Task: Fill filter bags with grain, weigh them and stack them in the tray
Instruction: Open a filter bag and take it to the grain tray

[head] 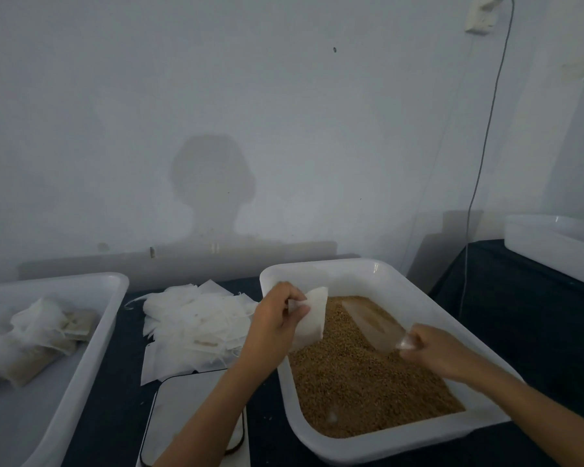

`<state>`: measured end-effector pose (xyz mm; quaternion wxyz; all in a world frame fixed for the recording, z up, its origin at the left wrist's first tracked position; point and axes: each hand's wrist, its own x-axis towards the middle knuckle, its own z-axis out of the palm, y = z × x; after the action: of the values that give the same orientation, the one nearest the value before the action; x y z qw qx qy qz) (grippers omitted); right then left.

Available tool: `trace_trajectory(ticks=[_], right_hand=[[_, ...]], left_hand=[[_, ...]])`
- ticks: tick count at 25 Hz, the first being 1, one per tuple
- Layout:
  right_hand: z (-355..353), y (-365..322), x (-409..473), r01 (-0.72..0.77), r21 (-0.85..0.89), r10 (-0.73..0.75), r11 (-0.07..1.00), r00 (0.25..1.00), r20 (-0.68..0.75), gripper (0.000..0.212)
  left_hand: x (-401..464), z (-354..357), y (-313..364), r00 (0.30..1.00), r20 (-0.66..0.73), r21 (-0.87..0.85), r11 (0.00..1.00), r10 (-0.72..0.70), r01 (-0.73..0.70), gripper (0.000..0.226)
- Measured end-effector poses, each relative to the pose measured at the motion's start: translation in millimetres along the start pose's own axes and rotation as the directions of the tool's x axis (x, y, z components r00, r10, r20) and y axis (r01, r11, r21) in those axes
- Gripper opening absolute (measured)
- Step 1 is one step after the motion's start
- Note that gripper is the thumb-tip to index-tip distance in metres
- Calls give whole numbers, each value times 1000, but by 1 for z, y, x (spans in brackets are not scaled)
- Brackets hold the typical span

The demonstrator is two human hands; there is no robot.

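Note:
My left hand point(277, 318) pinches an empty white filter bag point(312, 318) by its top edge, holding it over the left side of the white tub point(418, 291) of brown grain point(368, 382). My right hand point(435, 352) grips the handle of a clear plastic scoop point(373, 323) that lies in the grain. A pile of empty filter bags point(193, 321) lies on the dark table to the left of the tub. Filled bags point(38, 338) lie in the white tray point(91, 345) at the far left. The scale point(186, 406) sits under my left forearm.
Another white tub point(550, 244) stands on a dark surface at the back right. A thin cable point(479, 170) hangs down the pale wall from a socket point(481, 15). My shadow falls on the wall ahead.

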<state>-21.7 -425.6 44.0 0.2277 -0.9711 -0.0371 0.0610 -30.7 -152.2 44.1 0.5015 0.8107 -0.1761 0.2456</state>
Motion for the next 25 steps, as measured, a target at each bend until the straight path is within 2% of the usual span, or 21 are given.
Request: trace_trajectory(ticks=[3,6,8,11,13,15,16,17,18,19,20,21,22,23,24,25], right_hand=[[27,-4,13,-58,-80,65,995,995,79,23],[37,-8,18,-114,-202,133,973,987,87,45],[40,-6,19,-163,-214,184,963,980,81,55],[44,-5,19,-199,-358,233,912,971,52,58],[42,-17,15,-197,-433,224,880,974,13,51],[37,-42,8,-115,-444,86,888,993,-84,38],[36,-61,3,-51,-460,-44,887,980,-193,32],[35,-80,-3,26,-484,-207,875,923,-325,26],[37,-102,-11,113,-488,-353,865,828,-435,25],[40,-125,-21,235,-437,-455,868,729,-511,26],[45,-152,-32,384,-323,-502,865,681,-534,26],[51,-176,-43,521,-136,-511,843,693,-508,28],[60,-196,-50,577,111,-490,809,766,-415,32],[70,-214,-54,519,354,-458,778,854,-247,37],[79,-225,-54,415,532,-435,738,895,-95,39],[88,-232,-51,317,653,-415,688,910,-4,38]], left_hand=[[4,-20,14,998,-60,-83,997,5,-10,14],[1,-41,24,995,-99,-116,993,-25,14,18],[-4,-55,25,994,-108,-138,990,-32,17,20],[-15,-77,23,992,-122,-158,987,-28,8,19],[-23,-89,20,989,-136,-165,986,-50,27,18],[-31,-96,16,987,-143,-160,986,-75,52,17],[-36,-102,14,986,-146,-152,987,-80,58,17],[-41,-107,12,986,-144,-145,987,-83,62,17],[-45,-112,10,987,-138,-141,988,-84,64,16],[-48,-117,7,988,-130,-144,988,-82,63,16],[-51,-122,5,989,-124,-152,987,-77,57,15],[-55,-127,3,990,-120,-163,985,-72,52,15],[-57,-132,2,991,-118,-173,984,-70,49,14],[-60,-136,1,991,-119,-180,983,-67,44,13],[-62,-140,0,991,-119,-186,982,-63,40,12],[-64,-143,-1,991,-116,-189,981,-61,38,12]])
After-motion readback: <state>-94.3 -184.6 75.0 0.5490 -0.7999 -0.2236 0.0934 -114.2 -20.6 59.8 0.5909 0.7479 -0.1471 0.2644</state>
